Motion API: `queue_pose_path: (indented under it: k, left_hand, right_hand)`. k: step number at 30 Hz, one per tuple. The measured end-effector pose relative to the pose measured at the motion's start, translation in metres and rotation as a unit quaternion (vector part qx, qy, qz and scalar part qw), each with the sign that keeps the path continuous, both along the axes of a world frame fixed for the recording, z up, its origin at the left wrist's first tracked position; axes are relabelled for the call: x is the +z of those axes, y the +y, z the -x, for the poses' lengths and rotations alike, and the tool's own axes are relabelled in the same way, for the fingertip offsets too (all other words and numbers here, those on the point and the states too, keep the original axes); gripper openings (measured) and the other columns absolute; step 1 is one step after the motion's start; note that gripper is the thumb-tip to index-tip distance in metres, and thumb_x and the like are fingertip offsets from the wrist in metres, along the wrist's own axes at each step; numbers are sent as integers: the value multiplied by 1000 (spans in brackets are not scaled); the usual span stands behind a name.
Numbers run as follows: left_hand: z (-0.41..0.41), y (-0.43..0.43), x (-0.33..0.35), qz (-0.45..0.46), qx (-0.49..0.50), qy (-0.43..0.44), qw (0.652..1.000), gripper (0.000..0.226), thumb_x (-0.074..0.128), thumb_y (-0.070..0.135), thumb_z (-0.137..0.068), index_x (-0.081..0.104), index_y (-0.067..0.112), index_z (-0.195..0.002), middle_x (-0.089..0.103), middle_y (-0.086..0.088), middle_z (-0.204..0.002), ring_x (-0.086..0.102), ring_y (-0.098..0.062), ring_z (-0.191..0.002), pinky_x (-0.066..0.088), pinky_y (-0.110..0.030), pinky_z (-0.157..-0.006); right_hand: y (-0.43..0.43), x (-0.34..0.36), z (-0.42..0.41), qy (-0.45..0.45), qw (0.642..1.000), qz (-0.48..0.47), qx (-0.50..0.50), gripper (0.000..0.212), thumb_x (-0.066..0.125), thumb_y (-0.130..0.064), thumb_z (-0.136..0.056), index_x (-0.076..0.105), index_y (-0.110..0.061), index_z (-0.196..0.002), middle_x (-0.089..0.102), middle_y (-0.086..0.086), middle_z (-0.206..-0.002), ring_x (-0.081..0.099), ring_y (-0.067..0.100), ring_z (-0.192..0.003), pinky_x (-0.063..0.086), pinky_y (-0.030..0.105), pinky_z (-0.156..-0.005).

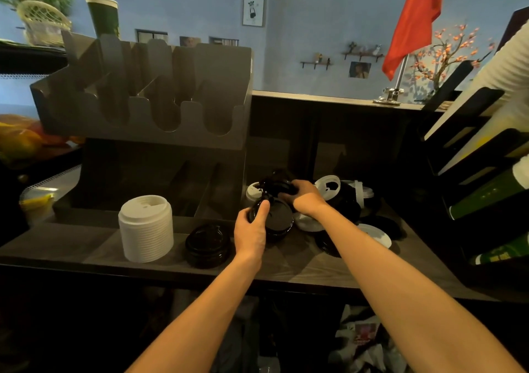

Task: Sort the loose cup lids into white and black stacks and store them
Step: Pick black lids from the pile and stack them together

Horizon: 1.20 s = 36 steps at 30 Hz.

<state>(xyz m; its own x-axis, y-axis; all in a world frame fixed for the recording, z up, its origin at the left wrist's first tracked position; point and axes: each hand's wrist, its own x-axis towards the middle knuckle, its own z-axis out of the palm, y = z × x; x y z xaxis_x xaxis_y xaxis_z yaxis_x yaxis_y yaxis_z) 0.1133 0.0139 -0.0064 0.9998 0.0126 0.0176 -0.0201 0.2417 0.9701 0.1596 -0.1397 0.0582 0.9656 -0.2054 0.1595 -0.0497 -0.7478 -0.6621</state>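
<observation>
A tall stack of white lids (pixel 146 228) stands on the dark counter (pixel 71 246) at the left. Beside it sits a short stack of black lids (pixel 207 244). My left hand (pixel 252 229) grips a small stack of black lids (pixel 279 222), thumb on top. My right hand (pixel 305 198) is closed on another black lid (pixel 279 186) just behind it. Loose white lids (pixel 329 188) and black lids (pixel 349 209) lie mixed in a pile to the right, with one white lid (pixel 375 235) lying flat near the front.
A grey cup-and-lid organizer (pixel 143 100) with curved slots rises behind the stacks, a green paper cup (pixel 103 14) on top. Black racks with green cups (pixel 486 195) stand at the right. A red flag (pixel 415 20) stands on the raised ledge. Another person's white sleeve (pixel 509 66) shows at the right.
</observation>
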Motion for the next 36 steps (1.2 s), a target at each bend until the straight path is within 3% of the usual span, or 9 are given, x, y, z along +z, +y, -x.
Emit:
queue_pose_path:
  k: [3, 6, 10, 14, 20, 23, 28, 32, 36]
  left_hand:
    - [2, -1, 1, -2, -2, -2, 1000, 35, 66, 46, -96, 53, 22, -118, 56, 15, -99, 52, 3, -87, 40, -16, -70]
    - [6, 0, 4, -11, -1, -5, 1000, 35, 65, 49, -96, 55, 22, -115, 61, 11, -103, 54, 1, -89, 40, -16, -68]
    - [10, 1, 6, -16, 4, -6, 1000, 40, 66, 52, -94, 59, 19, -117, 65, 5, -107, 59, -4, -97, 44, -19, -73]
    - [14, 3, 8, -21, 5, -14, 1000, 39, 66, 51, -94, 57, 23, -119, 64, 8, -107, 58, -3, -97, 43, -16, -72]
    - [16, 4, 7, -29, -5, -27, 999, 58, 68, 57, -90, 57, 20, -133, 65, 2, -121, 60, -15, -115, 47, -28, -91]
    - [17, 4, 8, -10, -10, -33, 999, 63, 66, 61, -87, 57, 20, -134, 65, 3, -121, 61, -15, -117, 51, -35, -100]
    - [19, 4, 10, 24, -16, -29, 999, 65, 61, 66, -84, 59, 22, -131, 67, -2, -124, 64, -19, -116, 54, -46, -103]
    - [19, 5, 10, 57, -27, -18, 998, 50, 54, 56, -98, 59, 19, -132, 67, -5, -125, 65, -21, -116, 54, -46, -103]
    - [22, 5, 12, 75, -43, -25, 996, 57, 73, 53, -84, 61, 20, -129, 69, -4, -121, 67, -19, -110, 60, -34, -91]
  right_hand:
    - [-11, 3, 16, -38, 991, -132, -9, 25, 66, -20, -96, 60, -15, -120, 64, 2, -106, 62, 24, -107, 49, 33, -85]
    - [-17, 3, 37, -92, 965, -243, -20, 40, 67, -17, -96, 51, -20, -133, 57, -1, -110, 61, 20, -104, 54, 29, -76]
    - [-27, -2, 55, -85, 944, -318, -26, 39, 65, -22, -97, 50, -23, -133, 62, 4, -124, 65, 17, -100, 56, 26, -62]
    - [-29, -14, 66, -98, 915, -391, -26, 56, 66, -26, -96, 45, -13, -147, 57, 6, -139, 67, 21, -106, 53, 22, -57]
    - [-13, -12, 89, -151, 873, -464, -11, 42, 64, -17, -97, 53, -18, -138, 65, 7, -125, 69, 20, -102, 52, 22, -54]
    - [5, -17, 100, -126, 893, -430, 32, 40, 65, -15, -96, 56, -17, -135, 68, 6, -120, 69, 18, -100, 54, 24, -57]
    - [27, -34, 103, -171, 929, -329, -2, 37, 73, -29, -91, 59, -27, -125, 67, -5, -114, 64, 11, -106, 58, 23, -80]
    - [33, -36, 104, -184, 930, -317, -20, 34, 73, -33, -90, 59, -25, -121, 64, -7, -113, 62, 7, -103, 52, 14, -73]
    - [36, -38, 103, -173, 937, -300, -34, 33, 74, -37, -89, 58, -26, -115, 60, -6, -115, 59, 7, -105, 50, 14, -72]
